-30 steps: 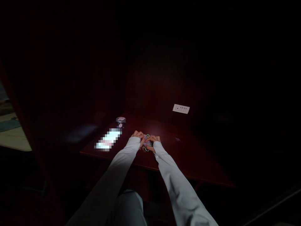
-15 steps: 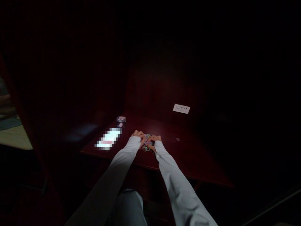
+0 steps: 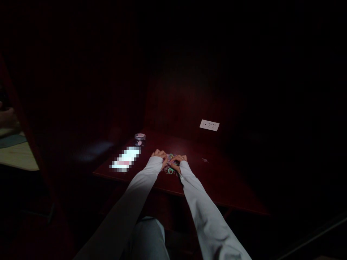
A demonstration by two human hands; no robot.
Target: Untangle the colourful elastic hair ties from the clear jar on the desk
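Observation:
A small heap of coloured rings that look like hair ties (image 3: 170,170) lies on the dark red table, with green, purple and pink ones showing. My left hand (image 3: 159,156) is at the left side of the heap, its fingers curled in; what they grip is hidden. From the right, my right hand (image 3: 179,161) reaches into the same heap with thumb and fingers drawn together around a purplish hair tie. The fingertips of both hands nearly meet over the heap. Fine detail between them is too small and dim to make out.
Left of my hands lies a bright, pixelated rectangle (image 3: 126,159). Behind it stands a round clear jar (image 3: 140,139) with a pink label. Small thin pieces (image 3: 205,160) lie to the right on the table (image 3: 227,184). A white socket panel (image 3: 209,125) is on the back wall. Another person's hand (image 3: 8,121) shows far left.
My right hand's fingers have shifted slightly over the heap, and the green ring is a little more exposed. My left hand stays almost in place. The other person's hand at far left has moved.

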